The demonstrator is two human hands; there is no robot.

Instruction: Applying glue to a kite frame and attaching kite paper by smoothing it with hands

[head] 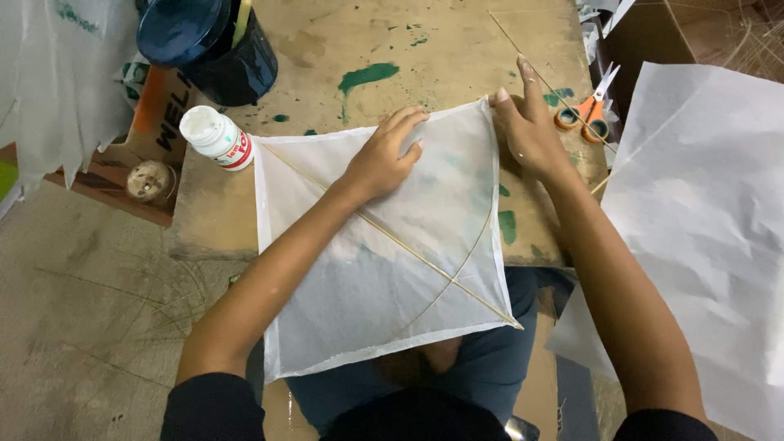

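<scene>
A square kite of thin white paper (359, 278) lies on a low wooden table (359, 41), hanging over the near edge above my lap. Two thin bamboo sticks (408, 245) cross it, one straight along the diagonal, one bowed. My left hand (384, 155) lies flat on the paper near its far side, fingers spread a little. My right hand (527, 131) presses on the kite's far right corner, fingers together and holding nothing.
A white glue bottle (216, 137) lies at the kite's left corner. A dark paint tub (208, 45) stands at the far left. Orange-handled scissors (588, 110) and a thin stick lie at the right. Large white paper sheets (702, 220) lie right of the table.
</scene>
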